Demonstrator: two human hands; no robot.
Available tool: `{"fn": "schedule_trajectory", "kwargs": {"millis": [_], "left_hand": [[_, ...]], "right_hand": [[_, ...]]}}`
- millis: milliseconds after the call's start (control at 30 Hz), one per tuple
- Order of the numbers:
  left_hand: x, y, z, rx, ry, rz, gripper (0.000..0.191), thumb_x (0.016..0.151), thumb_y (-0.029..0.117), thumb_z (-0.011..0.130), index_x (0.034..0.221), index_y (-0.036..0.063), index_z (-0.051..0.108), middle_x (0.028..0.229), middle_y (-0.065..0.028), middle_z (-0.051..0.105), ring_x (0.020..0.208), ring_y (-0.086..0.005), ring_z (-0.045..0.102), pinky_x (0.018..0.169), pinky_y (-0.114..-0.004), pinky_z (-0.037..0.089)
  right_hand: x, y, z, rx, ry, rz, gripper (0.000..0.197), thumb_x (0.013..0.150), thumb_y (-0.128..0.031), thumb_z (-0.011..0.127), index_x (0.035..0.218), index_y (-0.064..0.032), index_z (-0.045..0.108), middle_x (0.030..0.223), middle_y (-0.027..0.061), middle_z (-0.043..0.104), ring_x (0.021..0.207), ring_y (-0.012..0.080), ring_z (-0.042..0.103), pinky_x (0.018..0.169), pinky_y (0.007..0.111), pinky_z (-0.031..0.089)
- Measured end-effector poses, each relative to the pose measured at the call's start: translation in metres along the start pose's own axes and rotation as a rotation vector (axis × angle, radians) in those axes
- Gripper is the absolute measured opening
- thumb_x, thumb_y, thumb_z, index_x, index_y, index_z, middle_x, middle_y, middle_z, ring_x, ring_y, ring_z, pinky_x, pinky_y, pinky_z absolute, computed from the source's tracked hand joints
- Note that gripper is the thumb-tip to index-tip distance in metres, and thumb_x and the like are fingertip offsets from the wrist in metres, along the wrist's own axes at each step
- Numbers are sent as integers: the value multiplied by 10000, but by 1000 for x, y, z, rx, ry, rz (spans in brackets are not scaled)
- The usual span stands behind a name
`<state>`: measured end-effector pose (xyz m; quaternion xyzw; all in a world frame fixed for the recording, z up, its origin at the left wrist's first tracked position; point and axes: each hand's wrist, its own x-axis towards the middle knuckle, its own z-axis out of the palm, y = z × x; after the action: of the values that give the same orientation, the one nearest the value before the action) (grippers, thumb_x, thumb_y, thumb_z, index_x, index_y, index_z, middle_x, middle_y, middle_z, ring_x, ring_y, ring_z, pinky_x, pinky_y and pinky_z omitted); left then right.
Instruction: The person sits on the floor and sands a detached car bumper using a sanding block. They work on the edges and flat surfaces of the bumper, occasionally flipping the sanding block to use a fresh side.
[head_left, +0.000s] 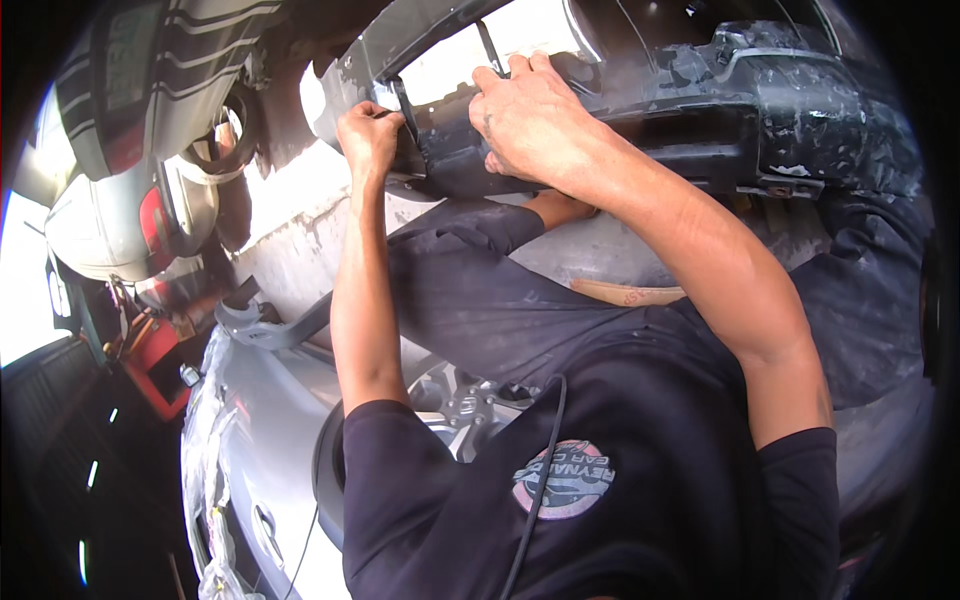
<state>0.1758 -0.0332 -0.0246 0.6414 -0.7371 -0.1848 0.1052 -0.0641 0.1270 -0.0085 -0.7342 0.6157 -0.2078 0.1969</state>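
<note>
A black plastic car bumper cover (675, 127), scuffed and dusty with whitish patches, lies across my lap and legs. It has a wide rectangular opening with bright light showing through. My left hand (367, 139) is at the left end of this opening, with thumb and forefinger pinched on a small dark piece (388, 115) against the frame. What that piece is stays unclear. Over the lower bar of the opening, my right hand (529, 120) wraps its fingers, with a fingertip showing underneath. Part of its grip is hidden behind the back of the hand.
A silver car with an alloy wheel (469, 409) and plastic sheeting (214, 442) stands close at my left. On its body rests a grey curved part (262, 330). Another vehicle with a red tail light (154, 225) is farther left, near a red frame (161, 367). A tan strip (626, 292) lies between my legs.
</note>
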Motion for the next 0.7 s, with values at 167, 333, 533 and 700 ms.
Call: {"fn": "schedule_trajectory", "kwargs": {"millis": [167,333,533,700], "left_hand": [[-17,-18,4,87,-43,-13,201,710,123,755,805,-52,729,687,-177,707,669,-235,694,718,-378,551],[-18,7,-2,96,-64,-42,198,704,127,753,791,-48,716,684,-166,706,673,-235,692,730,-378,552],[20,11,2,129,-47,35,197,702,141,758,769,-39,716,702,-192,720,660,-268,690,722,-390,549],[-9,-8,2,103,-80,2,206,707,147,761,804,-33,731,696,-174,712,681,-234,683,727,-388,545]], "right_hand": [[2,2,-2,39,3,39,355,719,-299,896,963,-53,817,1200,148,678,1158,391,636,1022,513,478],[1,3,6,12,22,14,340,714,-279,898,962,-59,823,1207,143,673,1155,391,636,1017,517,480],[5,2,-1,29,-23,52,340,717,-297,903,951,-63,824,1214,145,670,1169,391,626,1022,513,477],[3,4,3,6,-34,22,356,730,-314,901,969,-62,821,1223,145,667,1169,386,623,1023,504,476]]}}
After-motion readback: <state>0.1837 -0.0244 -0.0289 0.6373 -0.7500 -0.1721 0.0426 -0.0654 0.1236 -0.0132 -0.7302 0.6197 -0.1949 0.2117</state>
